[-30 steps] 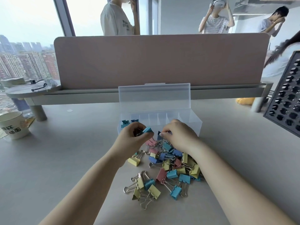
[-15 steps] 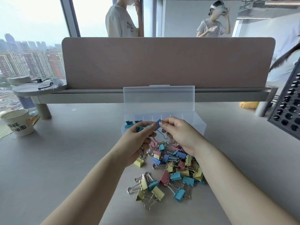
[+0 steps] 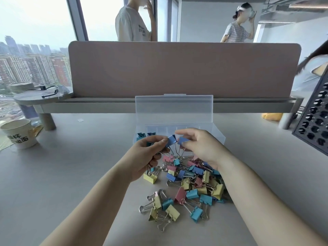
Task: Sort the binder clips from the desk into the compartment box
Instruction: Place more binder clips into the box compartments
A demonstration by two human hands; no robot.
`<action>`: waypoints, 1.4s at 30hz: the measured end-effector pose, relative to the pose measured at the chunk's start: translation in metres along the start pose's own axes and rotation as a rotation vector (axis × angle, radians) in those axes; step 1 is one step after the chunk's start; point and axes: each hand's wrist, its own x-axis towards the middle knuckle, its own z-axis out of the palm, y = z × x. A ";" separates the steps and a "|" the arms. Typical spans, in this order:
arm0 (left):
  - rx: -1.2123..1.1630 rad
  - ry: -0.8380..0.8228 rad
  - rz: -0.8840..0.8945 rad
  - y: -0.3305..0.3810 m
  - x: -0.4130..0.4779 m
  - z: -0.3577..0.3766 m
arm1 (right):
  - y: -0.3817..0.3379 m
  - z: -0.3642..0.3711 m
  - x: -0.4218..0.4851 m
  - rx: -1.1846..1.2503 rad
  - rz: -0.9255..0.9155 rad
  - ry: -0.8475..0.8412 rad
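You pinch a blue clip (image 3: 171, 140) in each of your hands, left (image 3: 147, 157) and right (image 3: 200, 148); next, drop both into the box (image 3: 219, 134) at 12 o'clock.

The surface (image 3: 74, 171) is a plain grey desktop. A loose pile of clips (image 3: 188, 185) in yellow, pink and blue lies on it near the front edge. Just behind the pile stands a clear box (image 3: 217, 134) with its lid (image 3: 174, 109) raised; a few teal clips sit in its leftmost compartments. A white cup (image 3: 18, 134) stands at the far left. A low shelf (image 3: 124, 105) on round legs spans the back, carrying a pinkish screen (image 3: 182, 68). A dark perforated panel (image 3: 316, 125) leans in at the right.
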 end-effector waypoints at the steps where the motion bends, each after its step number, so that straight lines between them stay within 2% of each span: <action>1: 0.031 0.004 0.002 0.000 0.000 0.001 | 0.001 0.000 0.001 0.004 -0.010 0.021; 5: 0.160 0.040 0.035 -0.001 0.000 0.004 | 0.000 0.003 0.002 0.036 -0.094 0.120; 8: 0.247 0.092 0.086 -0.001 0.000 0.007 | -0.003 0.004 0.001 0.212 -0.093 0.114; 10: 0.330 0.134 0.119 -0.001 0.000 0.009 | -0.007 0.004 -0.002 0.242 -0.078 0.075; 14: 0.465 0.176 0.190 -0.001 -0.001 0.012 | -0.010 0.004 -0.006 -0.069 -0.136 0.048; 17: 0.510 0.163 0.217 0.001 -0.002 0.013 | -0.013 0.007 -0.008 -0.120 -0.183 0.055; 21: 0.514 0.170 0.184 0.006 -0.002 0.007 | -0.013 0.007 -0.001 -0.021 -0.162 0.120; 24: 0.354 0.269 0.147 0.013 0.001 -0.009 | -0.014 0.000 0.025 0.043 -0.088 0.191; 26: 0.217 0.322 0.143 0.017 0.004 -0.020 | -0.017 0.001 0.050 -0.049 -0.078 0.220; 29: 0.086 0.367 0.142 0.019 0.006 -0.030 | -0.025 0.012 0.081 -0.331 -0.103 0.203; 35: 0.023 0.430 0.157 0.023 0.009 -0.044 | -0.016 0.049 0.123 -0.778 -0.033 0.058; 42: -0.014 0.470 0.165 0.026 0.010 -0.050 | -0.007 0.056 0.126 -0.959 -0.062 0.061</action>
